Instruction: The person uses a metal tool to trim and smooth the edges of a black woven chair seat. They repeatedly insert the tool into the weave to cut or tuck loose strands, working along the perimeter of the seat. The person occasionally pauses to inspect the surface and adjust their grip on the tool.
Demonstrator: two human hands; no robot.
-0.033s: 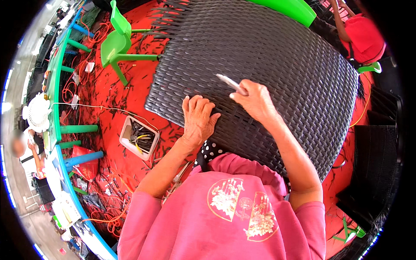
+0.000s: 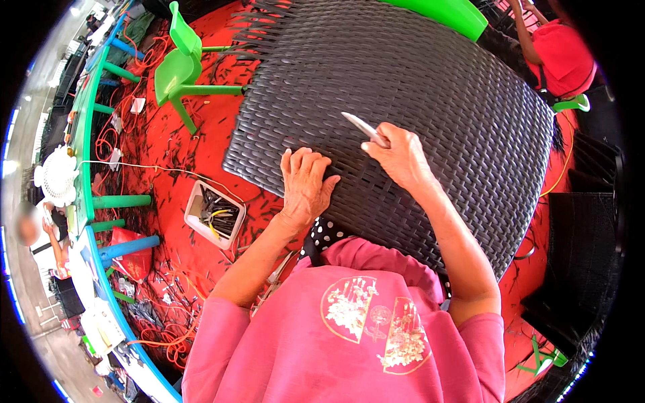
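Observation:
A large panel of black woven plastic strips [image 2: 430, 94] lies in front of me, with loose strip ends [image 2: 255, 37] sticking out at its far left corner. My left hand [image 2: 306, 181] rests on the panel's near left part, palm down, fingers stretched forward and thumb out to the side, holding nothing. To the right of it, my right hand [image 2: 404, 158] is closed round a knife [image 2: 361, 127]. Its narrow, pale, pointed blade points forward and left over the weave. The handle is mostly hidden in my fingers; whether the tip touches the strips I cannot tell.
At my left, a white tub [image 2: 232, 243] with dark pieces and yellow-handled pliers sits on the red floor [image 2: 164, 141], among scattered black scraps. A green chair [image 2: 180, 74] stands beyond it. Blue-green tables [image 2: 86, 161] line the left. Another person in red [image 2: 568, 60] sits far right.
My right hand has shifted slightly to the right with the knife, and the blade is tilted a little more steeply. My left hand stays nearly in place.

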